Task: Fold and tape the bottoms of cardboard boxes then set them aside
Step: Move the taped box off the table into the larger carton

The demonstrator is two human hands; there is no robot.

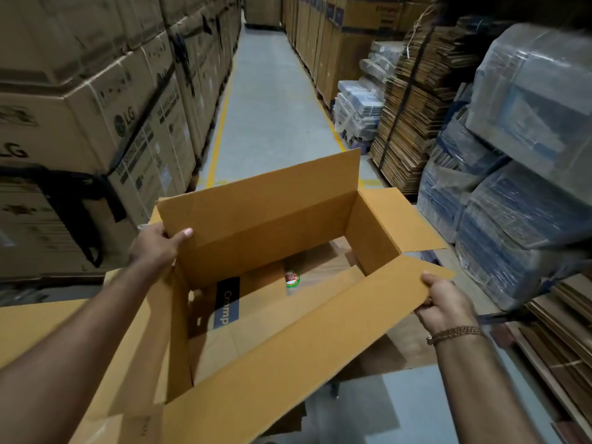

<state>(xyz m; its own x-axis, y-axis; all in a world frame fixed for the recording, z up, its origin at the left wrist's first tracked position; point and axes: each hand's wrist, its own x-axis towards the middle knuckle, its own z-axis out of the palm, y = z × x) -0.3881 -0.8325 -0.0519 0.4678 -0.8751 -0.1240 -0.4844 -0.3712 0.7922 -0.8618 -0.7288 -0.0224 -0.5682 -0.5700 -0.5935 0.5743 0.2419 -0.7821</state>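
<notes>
An orange-brown cardboard box (272, 225) is held up in front of me, squared open like a tube with its flaps spread. My left hand (157, 245) grips the far flap at its left corner, thumb on the inside face. The near long flap (304, 334) runs toward me, and my right hand (445, 302) pinches its right end. Through the open box I see flat printed cardboard (256, 302) lying underneath, with a dark blue label and a round sticker. No tape is in view.
Tall stacks of large cartons (96, 107) line the left. Bundles of flat cardboard (413, 123) and plastic-wrapped packs (512, 203) stand on the right. A grey aisle (272, 91) with yellow lines runs ahead. More flat cardboard (38, 328) lies at the lower left.
</notes>
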